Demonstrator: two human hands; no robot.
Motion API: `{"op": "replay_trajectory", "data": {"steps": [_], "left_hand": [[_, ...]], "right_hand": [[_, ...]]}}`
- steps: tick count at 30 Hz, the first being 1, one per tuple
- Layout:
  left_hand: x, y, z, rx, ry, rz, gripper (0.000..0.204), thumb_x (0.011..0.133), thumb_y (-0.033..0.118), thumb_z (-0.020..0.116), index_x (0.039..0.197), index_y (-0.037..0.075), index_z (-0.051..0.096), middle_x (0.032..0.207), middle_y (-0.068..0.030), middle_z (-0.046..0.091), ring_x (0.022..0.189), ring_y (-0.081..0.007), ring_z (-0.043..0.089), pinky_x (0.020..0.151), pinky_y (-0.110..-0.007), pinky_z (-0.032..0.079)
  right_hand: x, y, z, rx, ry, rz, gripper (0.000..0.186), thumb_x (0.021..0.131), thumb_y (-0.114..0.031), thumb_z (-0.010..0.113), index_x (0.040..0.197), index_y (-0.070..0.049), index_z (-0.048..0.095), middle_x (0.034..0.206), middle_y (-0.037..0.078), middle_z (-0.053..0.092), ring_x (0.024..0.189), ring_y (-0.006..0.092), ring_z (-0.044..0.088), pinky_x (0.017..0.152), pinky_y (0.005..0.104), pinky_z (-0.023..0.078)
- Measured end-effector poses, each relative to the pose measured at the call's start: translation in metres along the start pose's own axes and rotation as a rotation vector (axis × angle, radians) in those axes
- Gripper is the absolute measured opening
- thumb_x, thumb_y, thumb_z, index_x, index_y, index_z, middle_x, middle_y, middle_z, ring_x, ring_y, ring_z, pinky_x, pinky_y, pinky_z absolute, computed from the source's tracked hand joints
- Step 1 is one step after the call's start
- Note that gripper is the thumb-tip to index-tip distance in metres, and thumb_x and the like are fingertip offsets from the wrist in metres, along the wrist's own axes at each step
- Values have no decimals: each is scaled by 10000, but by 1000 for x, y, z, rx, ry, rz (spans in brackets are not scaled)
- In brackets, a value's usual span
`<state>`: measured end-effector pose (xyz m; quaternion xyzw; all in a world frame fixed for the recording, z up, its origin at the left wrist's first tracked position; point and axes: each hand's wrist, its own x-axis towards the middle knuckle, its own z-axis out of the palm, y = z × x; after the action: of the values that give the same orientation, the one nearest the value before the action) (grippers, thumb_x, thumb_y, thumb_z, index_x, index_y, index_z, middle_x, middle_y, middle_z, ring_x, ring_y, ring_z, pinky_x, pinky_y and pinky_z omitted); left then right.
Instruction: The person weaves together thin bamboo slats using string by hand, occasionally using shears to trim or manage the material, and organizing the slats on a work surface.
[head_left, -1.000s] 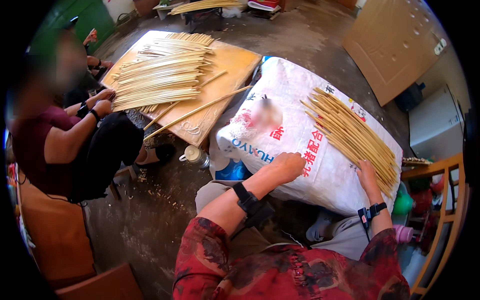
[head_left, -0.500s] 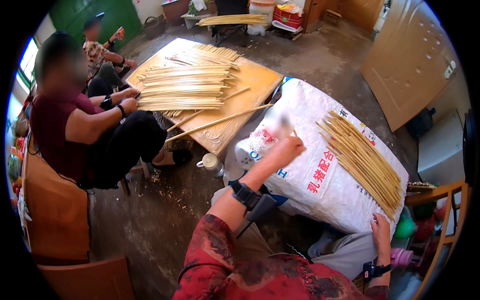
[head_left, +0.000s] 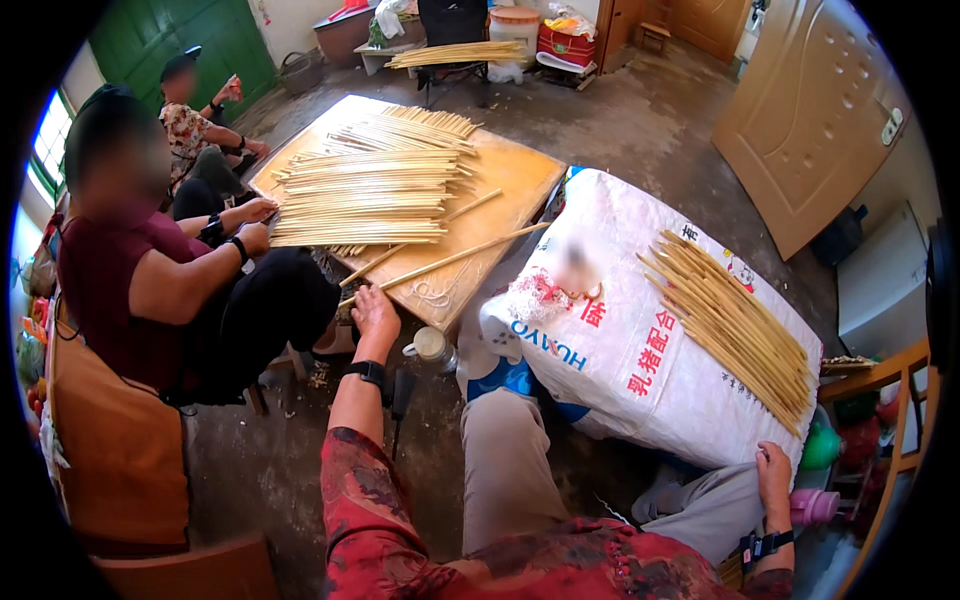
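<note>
My left hand (head_left: 375, 318) is at the near edge of the low wooden table (head_left: 535, 160), its fingers bent over the near end of a long pale stick (head_left: 455, 260). The stick slants across the table corner, its far end near the white woven sack (head_left: 600, 405) before me. My right hand (head_left: 774, 474) rests by the sack's near right edge, beside my knee, its fingers loosely apart and nothing visible in them. Just beyond it, a row of thin yellowish sticks (head_left: 735, 330) lies slantwise on the sack. A shorter stick (head_left: 475, 205) lies beside the long one.
A large pile of pale sticks (head_left: 365, 195) covers much of the table. At its left, a seated person in dark red (head_left: 125, 270) has both hands at the pile's end; another person (head_left: 190, 130) sits behind. A lidded jar (head_left: 432, 348) stands near my left wrist.
My left hand has moved left from above the sack to the long stick's near end. My right hand's fingers have drawn back slightly from the sticks at the sack's edge.
</note>
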<state>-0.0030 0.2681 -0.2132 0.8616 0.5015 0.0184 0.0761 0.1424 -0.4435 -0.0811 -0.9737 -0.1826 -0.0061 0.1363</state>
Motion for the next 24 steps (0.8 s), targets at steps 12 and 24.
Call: {"op": "replay_trajectory", "data": {"steps": [12, 24], "left_hand": [[83, -49, 36, 296, 117, 84, 484, 888, 102, 416, 1366, 83, 338, 1363, -138, 407, 1279, -298, 362, 1000, -577, 248], [52, -24, 23, 151, 108, 306, 146, 829, 63, 486, 971, 44, 515, 962, -164, 559, 854, -330, 609, 714, -435, 505]], "right_hand": [[4, -13, 1, -110, -28, 77, 166, 756, -22, 587, 922, -9, 598, 869, 174, 616, 817, 342, 587, 738, 377, 466], [6, -18, -1, -79, 10, 50, 162, 767, -37, 580, 923, -6, 607, 875, 170, 618, 816, 324, 599, 742, 377, 474]]}}
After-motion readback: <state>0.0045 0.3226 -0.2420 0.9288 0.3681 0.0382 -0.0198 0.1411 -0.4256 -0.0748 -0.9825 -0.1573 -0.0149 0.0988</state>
